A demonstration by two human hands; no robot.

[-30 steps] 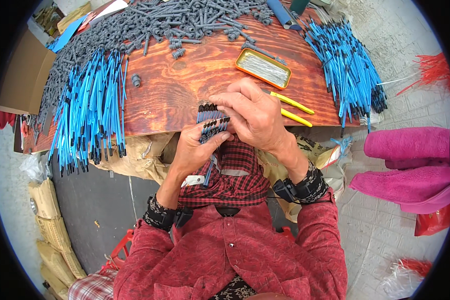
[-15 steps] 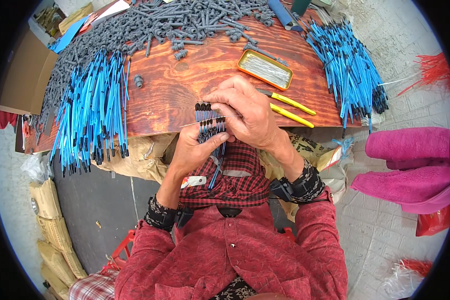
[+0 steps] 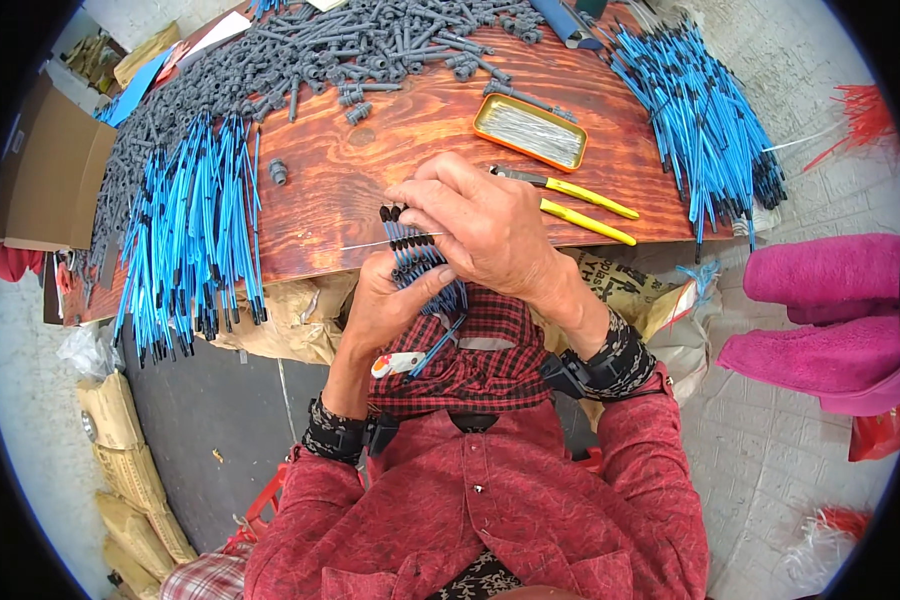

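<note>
My left hand (image 3: 382, 308) is closed round the lower part of a bundle of thin blue rods with black tips (image 3: 415, 262), just off the table's front edge. The tips stand in a row above my left thumb, and the loose lower ends hang over my lap. My right hand (image 3: 495, 232) bends over the top of the bundle from the right, its fingers covering some of the tips. A thin metal wire (image 3: 375, 245) lies across the row of tips; its left end sticks out free, while its right end runs in under my right fingers, closed on it.
Grey plastic fittings (image 3: 320, 50) are heaped at the back. Blue rods lie piled at the left (image 3: 190, 230) and right (image 3: 705, 120) edges. An orange-rimmed tin of wires (image 3: 482, 130) and yellow-handled pliers (image 3: 590, 225) lie right of my hands. A cardboard box (image 3: 55, 170) stands far left.
My right hand has shifted slightly left over the tips, and the wire's left end reaches further out. The whole view has moved a little.
</note>
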